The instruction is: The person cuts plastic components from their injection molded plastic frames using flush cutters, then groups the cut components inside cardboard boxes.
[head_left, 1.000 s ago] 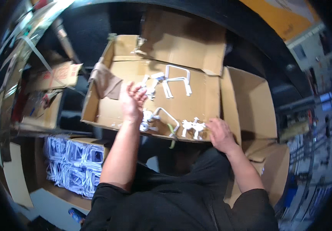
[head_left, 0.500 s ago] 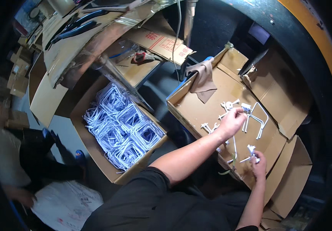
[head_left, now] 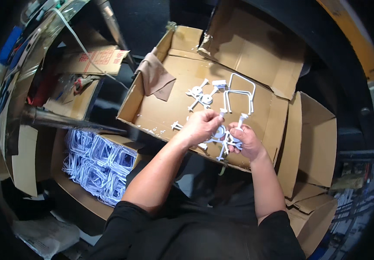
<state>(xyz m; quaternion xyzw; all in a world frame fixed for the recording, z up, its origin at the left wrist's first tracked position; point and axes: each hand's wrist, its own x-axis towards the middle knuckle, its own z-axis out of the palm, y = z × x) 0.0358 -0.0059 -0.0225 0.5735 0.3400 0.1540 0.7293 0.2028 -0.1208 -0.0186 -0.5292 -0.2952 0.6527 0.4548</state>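
Note:
My left hand (head_left: 201, 125) is closed, thumb and fingertips pinched on a small white plastic piece with a flared end (head_left: 223, 112). Close beside it, my right hand (head_left: 248, 142) grips a white plastic fitting with a round hub and several arms (head_left: 220, 134); one flared end (head_left: 243, 116) sticks up above the thumb. Fingers hide part of both pieces. Both hands are over the near side of a shallow cardboard tray (head_left: 187, 62). Farther in lie loose white fittings (head_left: 202, 96), a small white block (head_left: 218, 83) and bent white wire frames (head_left: 240, 92).
A brown cloth (head_left: 155, 77) hangs over the tray's left wall. At lower left, a deep cardboard box (head_left: 83, 200) holds many white wire frames (head_left: 98, 167). Metal tube legs (head_left: 65, 119) and a small shelf (head_left: 76, 97) stand left of the tray. Cardboard flaps (head_left: 315, 143) rise on its right.
My view has swung to the right. My left hand has come back from near the wire frames to beside my right hand, now pinching a white piece. The right hand still holds white plastic.

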